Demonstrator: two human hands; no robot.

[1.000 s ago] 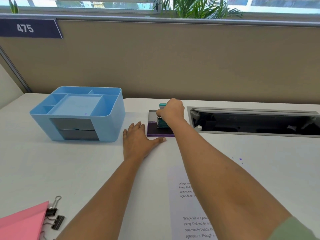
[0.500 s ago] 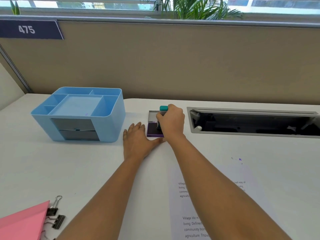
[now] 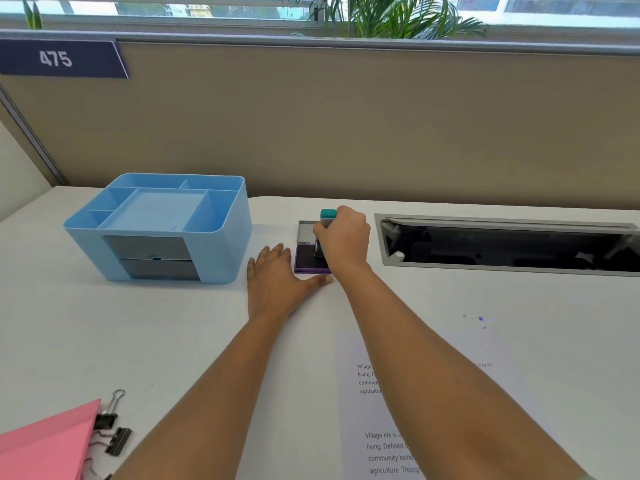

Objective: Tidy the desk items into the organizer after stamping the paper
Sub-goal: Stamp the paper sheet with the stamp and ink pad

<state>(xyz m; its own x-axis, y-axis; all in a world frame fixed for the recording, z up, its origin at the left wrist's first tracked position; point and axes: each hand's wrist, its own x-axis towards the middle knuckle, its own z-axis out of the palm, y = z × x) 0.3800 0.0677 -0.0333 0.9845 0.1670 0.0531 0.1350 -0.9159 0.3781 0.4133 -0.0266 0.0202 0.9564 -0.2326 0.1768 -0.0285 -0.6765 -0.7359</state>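
My right hand (image 3: pixel 343 239) grips a stamp with a teal top (image 3: pixel 328 214), its base set on the dark surface of an open purple ink pad (image 3: pixel 306 260). My left hand (image 3: pixel 277 280) lies flat on the desk just left of the pad, its thumb along the pad's near edge. A light blue desk organizer (image 3: pixel 221 251) with several top compartments and two grey drawers stands to the left. A printed sheet of paper (image 3: pixel 388 441) lies near me, partly under my right forearm.
A pink folder (image 3: pixel 45 448) and black binder clips (image 3: pixel 114 431) lie at the near left corner. A grey cable tray opening (image 3: pixel 502 245) is sunk into the desk right of the pad. A beige partition stands behind the desk. Small purple ink marks (image 3: pixel 480 319) spot the desk.
My right hand with the stamp has shifted nearer on the ink pad over the last second. My left hand has stayed flat in the same place.
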